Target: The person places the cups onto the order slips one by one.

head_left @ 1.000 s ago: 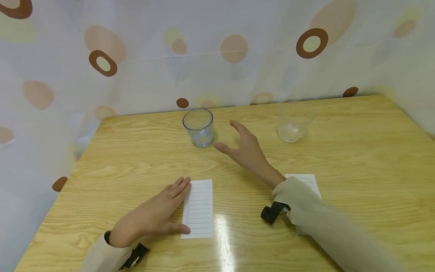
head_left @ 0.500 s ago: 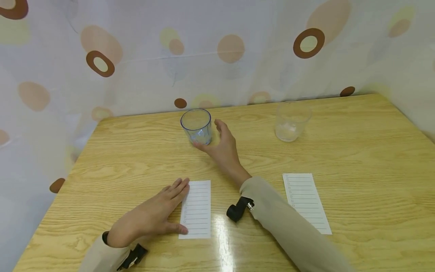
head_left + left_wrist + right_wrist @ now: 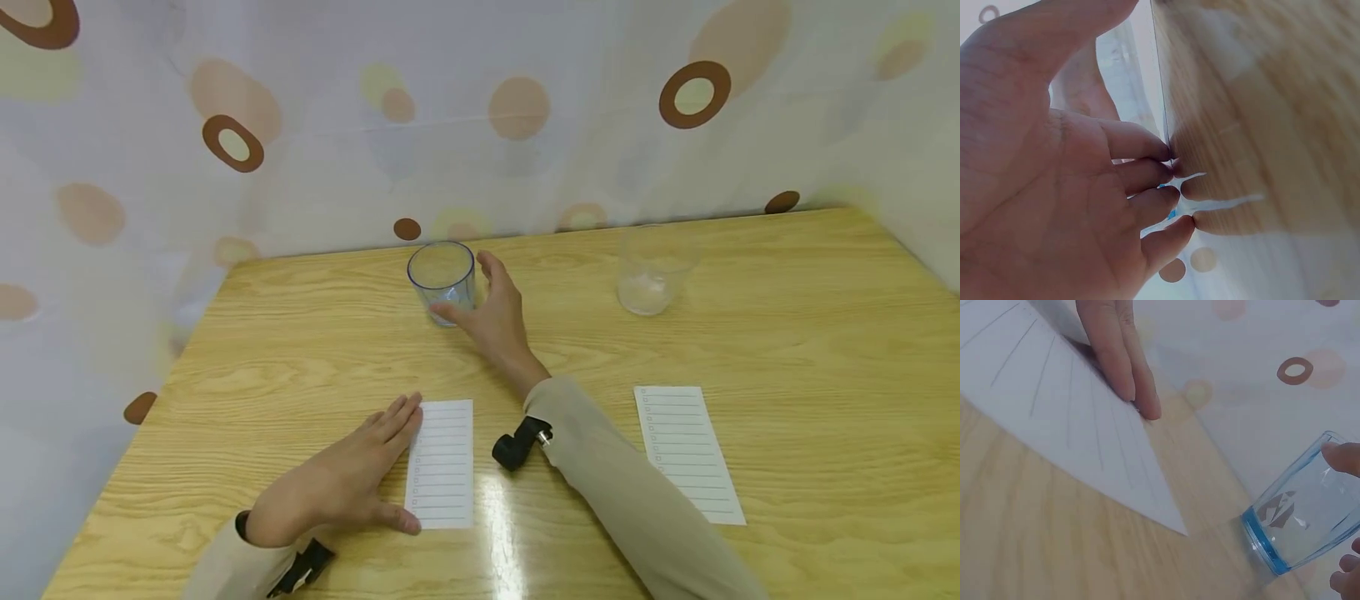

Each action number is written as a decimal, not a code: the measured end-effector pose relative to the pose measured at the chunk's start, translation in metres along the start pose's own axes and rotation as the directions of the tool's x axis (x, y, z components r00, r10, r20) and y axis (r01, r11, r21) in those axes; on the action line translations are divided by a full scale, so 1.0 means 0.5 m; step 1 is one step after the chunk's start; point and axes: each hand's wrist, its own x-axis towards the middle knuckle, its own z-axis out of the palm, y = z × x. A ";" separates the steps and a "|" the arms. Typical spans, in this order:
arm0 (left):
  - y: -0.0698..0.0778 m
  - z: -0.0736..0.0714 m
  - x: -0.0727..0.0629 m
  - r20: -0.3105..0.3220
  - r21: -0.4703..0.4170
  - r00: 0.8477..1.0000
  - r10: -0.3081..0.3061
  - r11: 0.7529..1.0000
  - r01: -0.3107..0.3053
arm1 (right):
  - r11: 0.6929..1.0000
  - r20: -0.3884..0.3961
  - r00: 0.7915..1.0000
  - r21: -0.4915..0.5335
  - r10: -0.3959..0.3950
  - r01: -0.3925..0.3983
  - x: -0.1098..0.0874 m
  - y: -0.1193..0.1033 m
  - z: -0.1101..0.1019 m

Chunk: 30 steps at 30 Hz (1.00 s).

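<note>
A clear glass with a blue rim (image 3: 441,279) stands toward the back of the wooden table. My right hand (image 3: 498,321) is curled round its right side, thumb in front and fingers behind. In the right wrist view, the thumb (image 3: 1344,457) lies against one side of the glass (image 3: 1297,512), and fingertips (image 3: 1349,575) show at the other. My left hand (image 3: 352,471) rests with straight fingers along the left edge of a lined paper slip (image 3: 446,467). Its palm (image 3: 1079,181) fills much of the left wrist view.
A colourless clear glass (image 3: 648,287) stands at the back right. Another lined slip (image 3: 693,454) lies right of my right sleeve (image 3: 600,475), which overlaps its left edge. A patterned curtain (image 3: 517,167) hangs behind the table (image 3: 825,358).
My right hand has moved left to the blue-rimmed glass and closed round its side. The right sleeve has uncovered most of the right slip. My left hand stays by the left slip.
</note>
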 end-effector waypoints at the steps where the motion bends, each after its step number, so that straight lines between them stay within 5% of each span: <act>1: 0.001 0.000 0.001 -0.001 0.001 1.000 -0.004 1.000 0.004 | 1.000 -0.001 1.000 0.003 0.002 -0.002 0.001 0.000 -0.001; 30: -0.012 -0.009 -0.002 0.002 -0.010 1.000 0.030 1.000 -0.030 | 0.997 0.087 0.996 0.068 0.024 -0.030 0.025 0.019 0.009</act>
